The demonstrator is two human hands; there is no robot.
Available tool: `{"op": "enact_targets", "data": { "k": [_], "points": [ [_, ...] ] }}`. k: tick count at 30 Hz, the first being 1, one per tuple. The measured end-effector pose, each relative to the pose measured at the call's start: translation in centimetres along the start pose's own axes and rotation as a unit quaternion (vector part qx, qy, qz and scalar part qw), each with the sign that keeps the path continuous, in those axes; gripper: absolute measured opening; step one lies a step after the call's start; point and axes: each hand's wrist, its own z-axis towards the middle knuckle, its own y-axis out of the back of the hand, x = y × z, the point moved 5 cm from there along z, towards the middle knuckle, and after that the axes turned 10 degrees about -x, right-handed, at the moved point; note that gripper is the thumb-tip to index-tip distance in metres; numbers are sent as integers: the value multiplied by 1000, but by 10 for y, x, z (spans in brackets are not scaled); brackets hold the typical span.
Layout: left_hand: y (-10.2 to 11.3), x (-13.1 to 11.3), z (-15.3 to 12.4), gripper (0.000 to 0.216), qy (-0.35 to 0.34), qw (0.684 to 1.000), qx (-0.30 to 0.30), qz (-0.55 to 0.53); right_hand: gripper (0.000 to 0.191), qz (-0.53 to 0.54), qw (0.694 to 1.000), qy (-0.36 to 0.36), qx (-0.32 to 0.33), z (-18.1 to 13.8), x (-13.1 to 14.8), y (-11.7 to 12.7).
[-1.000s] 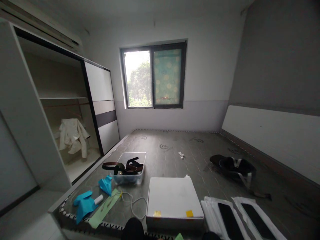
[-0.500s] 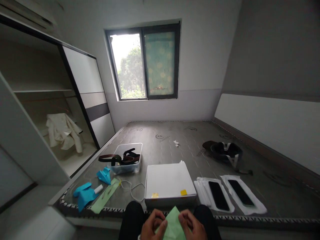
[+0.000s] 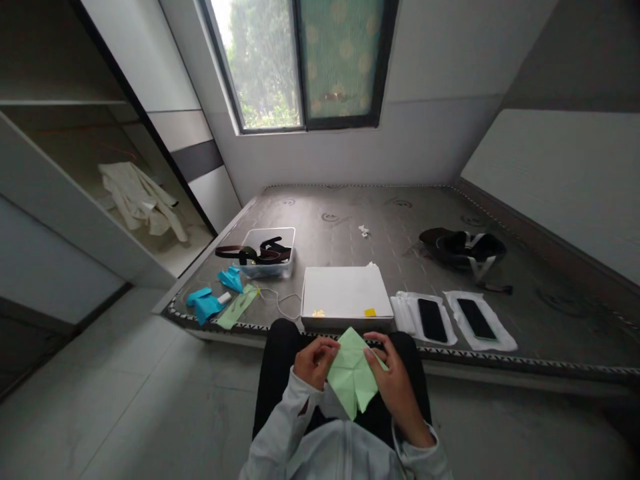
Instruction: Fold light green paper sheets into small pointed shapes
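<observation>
Both my hands hold a folded light green paper [image 3: 353, 377] over my lap. My left hand [image 3: 314, 361] grips its left edge with thumb and fingers. My right hand [image 3: 393, 380] pinches its right side. The paper is creased into a pointed shape, tip toward me. I sit at the edge of a bare grey mattress [image 3: 350, 227], with a flat white box [image 3: 346, 297] just beyond my hands.
On the mattress lie two phones on white sleeves [image 3: 453, 320], a black bag [image 3: 463, 245], a clear tub of belts [image 3: 267, 252], blue folded papers [image 3: 205, 303], a green paper strip [image 3: 237, 307] and a white cable [image 3: 283, 303]. An open wardrobe [image 3: 90, 167] stands left.
The view has tilted down, bringing my hands, lap and sleeves fully into sight. The green paper has risen and is held higher between both hands.
</observation>
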Motion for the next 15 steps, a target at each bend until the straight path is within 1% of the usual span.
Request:
{"op": "enact_targets", "data": {
  "k": [2,4,7,9,11,13,15],
  "points": [
    [1,-1,1,43,5,1000,13,18,35,-45,998,39,6,0,6,2],
    [1,-3,2,43,5,999,27,26,28,-92,993,67,30,-1,11,1],
    [1,-8,1,46,3,998,58,31,27,-100,991,56,69,-2,14,0],
    [1,-12,-1,49,-8,996,84,39,30,-86,993,38,71,-2,14,2],
    [2,-20,-4,52,-40,991,123,43,33,-76,995,26,67,-1,12,4],
    [2,-28,-8,54,-89,979,178,40,35,-68,995,24,64,0,11,6],
    [2,-31,-12,60,-117,963,238,36,37,-56,996,22,63,2,8,9]
  ]
}}
